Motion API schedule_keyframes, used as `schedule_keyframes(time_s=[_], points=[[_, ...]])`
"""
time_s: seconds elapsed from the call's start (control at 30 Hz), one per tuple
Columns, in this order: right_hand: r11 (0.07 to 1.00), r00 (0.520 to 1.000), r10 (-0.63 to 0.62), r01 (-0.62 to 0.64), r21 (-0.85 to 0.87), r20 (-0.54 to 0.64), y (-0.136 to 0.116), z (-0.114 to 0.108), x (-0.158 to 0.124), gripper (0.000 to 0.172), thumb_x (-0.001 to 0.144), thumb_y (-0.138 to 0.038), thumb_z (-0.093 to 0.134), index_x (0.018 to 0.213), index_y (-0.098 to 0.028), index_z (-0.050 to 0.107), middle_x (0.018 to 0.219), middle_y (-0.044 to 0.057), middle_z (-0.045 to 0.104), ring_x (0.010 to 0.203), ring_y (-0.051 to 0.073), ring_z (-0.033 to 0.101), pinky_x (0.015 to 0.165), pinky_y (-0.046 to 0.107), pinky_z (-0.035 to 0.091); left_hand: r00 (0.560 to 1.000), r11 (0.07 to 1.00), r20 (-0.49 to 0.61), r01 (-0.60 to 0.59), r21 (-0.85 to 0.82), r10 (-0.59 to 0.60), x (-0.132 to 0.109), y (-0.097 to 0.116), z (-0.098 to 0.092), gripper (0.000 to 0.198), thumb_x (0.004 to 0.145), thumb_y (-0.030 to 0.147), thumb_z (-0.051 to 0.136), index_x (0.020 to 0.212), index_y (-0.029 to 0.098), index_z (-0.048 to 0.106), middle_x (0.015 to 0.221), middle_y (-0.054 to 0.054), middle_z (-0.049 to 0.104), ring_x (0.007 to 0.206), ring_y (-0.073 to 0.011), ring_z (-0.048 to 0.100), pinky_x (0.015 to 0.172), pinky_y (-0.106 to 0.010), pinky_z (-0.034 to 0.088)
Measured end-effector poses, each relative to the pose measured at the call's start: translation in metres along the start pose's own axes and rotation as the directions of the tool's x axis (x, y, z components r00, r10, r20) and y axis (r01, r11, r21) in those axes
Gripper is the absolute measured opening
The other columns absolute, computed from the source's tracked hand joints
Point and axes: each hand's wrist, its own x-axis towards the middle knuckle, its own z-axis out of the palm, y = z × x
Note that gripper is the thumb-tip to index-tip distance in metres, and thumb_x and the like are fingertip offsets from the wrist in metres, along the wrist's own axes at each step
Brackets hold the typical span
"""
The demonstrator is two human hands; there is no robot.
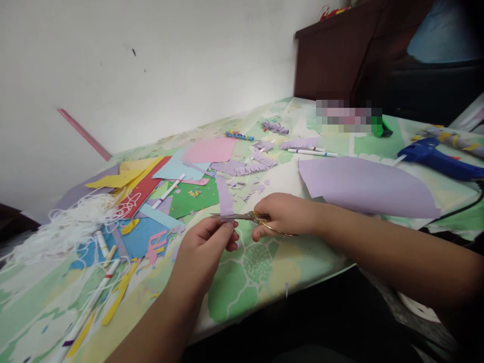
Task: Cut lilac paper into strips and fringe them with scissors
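Between the thumb and fingers of my left hand [212, 237] is the near end of a purple paper strip [224, 194], which stretches away from me over the table. My right hand [280, 216] is closed on a pair of scissors [247, 216] with gold-coloured handles. Their blades point left and lie across the strip just above my left fingertips. Whether the blades are parted cannot be made out. Small purple paper scraps [257, 186] lie beyond the scissors, near fringed purple strips [257, 165].
Coloured paper sheets [196, 196], a heap of white string [75, 222] and several white markers [102, 282] cover the left side. At right lie a large purple sheet [363, 184] and a blue glue gun [434, 157]. The table's near edge [272, 306] runs below my hands.
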Motion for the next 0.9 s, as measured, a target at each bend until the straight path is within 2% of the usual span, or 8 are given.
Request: schedule_keyframes(time_s=[0.2,0.33,0.47,0.57,0.63,0.73,0.8,0.9], points=[[1.000,1.000,-0.005,0.005,0.000,-0.023,0.000,0.001,0.000,0.047,0.063,-0.062,0.040,0.059,-0.016,0.049,0.053,-0.001,0.046,0.047,0.008,0.035,0.044,0.020,0.021,0.999,0.999,-0.036,-0.034,0.023,0.035,0.001,-0.003,0.000,0.011,0.065,0.023,0.052,0.058,0.016,0.057,0.052,0.003,0.054,0.049,-0.0094,0.049,0.054,-0.024,0.040],[0.998,0.998,-0.042,0.044,0.037,-0.051,0.002,0.001,-0.002,0.049,0.063,-0.063,0.039,0.058,-0.015,0.048,0.054,0.000,0.045,0.048,0.008,0.034,0.044,0.021,0.022,0.994,0.991,-0.071,-0.091,-0.101,0.084,0.004,-0.015,-0.001,0.010,0.063,0.019,0.051,0.055,0.017,0.057,0.051,0.004,0.053,0.048,-0.0094,0.048,0.051,-0.023,0.038],[0.968,0.993,0.001,0.029,0.247,-0.120,0.006,0.001,-0.001,0.048,0.066,-0.061,0.035,0.056,-0.015,0.045,0.051,-0.002,0.040,0.047,0.008,0.034,0.043,0.021,0.024,0.984,0.963,0.104,-0.118,-0.244,0.147,0.009,-0.018,-0.005,0.015,0.060,0.011,0.046,0.057,0.017,0.059,0.060,0.001,0.054,0.058,-0.0118,0.050,0.056,-0.025,0.039],[0.797,0.983,0.114,-0.006,0.604,-0.141,0.009,0.002,0.001,0.053,0.068,-0.063,0.027,0.057,-0.014,0.044,0.052,0.000,0.044,0.046,0.009,0.040,0.044,0.022,0.031,0.935,0.961,0.292,-0.132,-0.243,0.203,0.012,-0.015,-0.007,0.019,0.057,0.008,0.042,0.059,0.015,0.060,0.066,-0.001,0.054,0.066,-0.0139,0.050,0.061,-0.026,0.038],[0.560,0.978,0.144,0.048,0.827,-0.154,0.008,0.003,0.003,0.054,0.067,-0.065,0.028,0.061,-0.014,0.046,0.060,0.003,0.050,0.052,0.011,0.048,0.049,0.024,0.036,0.898,0.965,0.388,-0.125,-0.229,0.208,0.013,-0.014,-0.007,0.020,0.057,0.009,0.040,0.057,0.015,0.059,0.065,-0.002,0.054,0.066,-0.0147,0.049,0.062,-0.027,0.037],[0.255,0.982,0.099,0.132,0.958,-0.161,0.005,0.005,0.005,0.043,0.064,-0.056,0.046,0.070,-0.014,0.047,0.077,0.006,0.055,0.068,0.014,0.053,0.060,0.026,0.040,0.874,0.973,0.456,-0.071,-0.222,0.168,0.014,-0.014,-0.007,0.021,0.058,0.009,0.039,0.055,0.014,0.059,0.060,-0.002,0.054,0.063,-0.0147,0.049,0.062,-0.028,0.036],[0.210,0.993,0.062,0.083,0.974,-0.098,0.003,0.006,0.004,0.035,0.060,-0.046,0.057,0.069,-0.014,0.046,0.075,0.005,0.055,0.064,0.012,0.051,0.057,0.024,0.039,0.884,0.975,0.447,-0.041,-0.220,0.138,0.015,-0.015,-0.006,0.020,0.059,0.009,0.039,0.054,0.014,0.058,0.056,-0.002,0.054,0.060,-0.0141,0.049,0.060,-0.027,0.035],[0.252,0.996,0.063,0.048,0.966,-0.066,0.000,0.006,0.001,0.031,0.055,-0.034,0.062,0.060,-0.016,0.038,0.064,-0.001,0.053,0.050,0.007,0.044,0.045,0.020,0.033,0.920,0.976,0.375,-0.037,-0.213,0.117,0.016,-0.017,-0.006,0.018,0.062,0.012,0.039,0.053,0.014,0.055,0.052,-0.001,0.053,0.056,-0.0126,0.047,0.056,-0.025,0.034]])
